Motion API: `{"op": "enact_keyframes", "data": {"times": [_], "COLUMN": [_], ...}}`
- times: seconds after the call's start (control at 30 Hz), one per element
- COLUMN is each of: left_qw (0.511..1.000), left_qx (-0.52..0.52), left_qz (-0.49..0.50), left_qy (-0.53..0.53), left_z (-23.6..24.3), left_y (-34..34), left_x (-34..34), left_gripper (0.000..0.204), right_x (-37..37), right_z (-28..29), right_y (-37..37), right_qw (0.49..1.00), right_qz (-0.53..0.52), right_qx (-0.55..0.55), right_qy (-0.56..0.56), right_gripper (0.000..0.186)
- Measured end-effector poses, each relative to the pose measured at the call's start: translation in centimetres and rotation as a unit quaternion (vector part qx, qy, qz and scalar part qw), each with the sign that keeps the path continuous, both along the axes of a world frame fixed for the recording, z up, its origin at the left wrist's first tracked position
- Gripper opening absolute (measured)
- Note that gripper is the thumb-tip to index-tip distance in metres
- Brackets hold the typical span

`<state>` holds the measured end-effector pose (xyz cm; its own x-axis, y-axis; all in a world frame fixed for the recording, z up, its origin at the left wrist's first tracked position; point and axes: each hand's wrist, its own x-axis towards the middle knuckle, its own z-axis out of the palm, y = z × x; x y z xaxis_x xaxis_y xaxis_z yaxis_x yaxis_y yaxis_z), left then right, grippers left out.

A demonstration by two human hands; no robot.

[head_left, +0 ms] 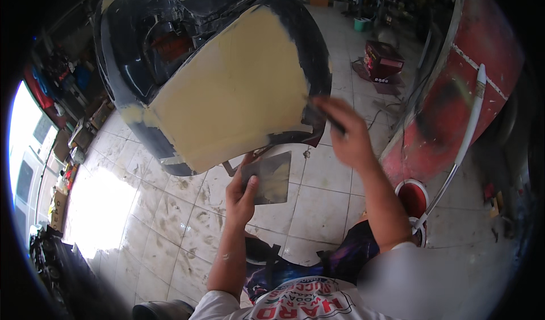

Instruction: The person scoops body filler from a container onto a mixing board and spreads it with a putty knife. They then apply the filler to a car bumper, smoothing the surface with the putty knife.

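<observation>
A black car body part, seemingly a bumper [313,52], stands raised in front of me, tilted. A broad layer of tan-yellow filler [233,87] covers much of its face, with dark patches showing around the border. My right hand [349,131] grips a putty knife [336,123] by its dark handle at the filler's right edge; its blade is blurred, so contact is hard to judge. Below the part's lower edge, my left hand [240,197] holds a flat, grey rectangular mixing board [273,178] smeared with filler, thumb on top.
On the right, a red panel [454,107] leans beside a long white pole [470,127] and a red-lined bucket [413,199]. A dark red box [383,60] and green bucket [360,24] sit farther back on the smudged tile floor [321,215]. Clutter lines the left wall.
</observation>
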<state>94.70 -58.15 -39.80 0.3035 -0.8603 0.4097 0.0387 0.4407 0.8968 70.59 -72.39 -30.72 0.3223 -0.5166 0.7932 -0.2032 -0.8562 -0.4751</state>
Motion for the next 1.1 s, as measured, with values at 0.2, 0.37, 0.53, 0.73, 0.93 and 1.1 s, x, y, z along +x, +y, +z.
{"op": "enact_keyframes", "data": {"times": [0.2, 0.37, 0.53, 0.73, 0.93, 1.1], "left_qw": [0.988, 0.977, 0.964, 0.966, 0.966, 0.956], "left_qx": [-0.001, -0.062, -0.095, -0.092, -0.08, -0.085], "left_qz": [-0.129, -0.169, -0.197, -0.185, -0.19, -0.195], "left_qy": [0.09, 0.114, 0.148, 0.152, 0.157, 0.204], "left_z": [-3.1, -3.0, -2.8, -2.9, -3.1, -3.2], "left_y": [-2.3, -2.0, -1.9, -1.9, -1.9, -1.9], "left_x": [2.1, 2.3, 1.9, 2.1, 2.5, 1.6], "left_gripper": [0.044, 0.044, 0.044, 0.046, 0.053, 0.055], "right_x": [5.2, 7.1, 8.1, 9.2, 3.5, 3.4], "right_z": [10.4, 8.7, -1.8, -11.8, -5.9, -2.5], "right_y": [-7.7, -8.2, -3.5, 3.0, 4.3, 1.9], "right_qw": [0.994, 0.988, 0.978, 0.975, 0.985, 0.981], "right_qz": [-0.043, -0.089, -0.145, -0.184, -0.135, -0.17], "right_qx": [-0.079, -0.115, -0.147, -0.121, -0.099, -0.098], "right_qy": [0.064, 0.05, 0.021, 0.035, 0.03, 0.007], "right_gripper": [0.069, 0.061, 0.069, 0.066, 0.067, 0.077]}}
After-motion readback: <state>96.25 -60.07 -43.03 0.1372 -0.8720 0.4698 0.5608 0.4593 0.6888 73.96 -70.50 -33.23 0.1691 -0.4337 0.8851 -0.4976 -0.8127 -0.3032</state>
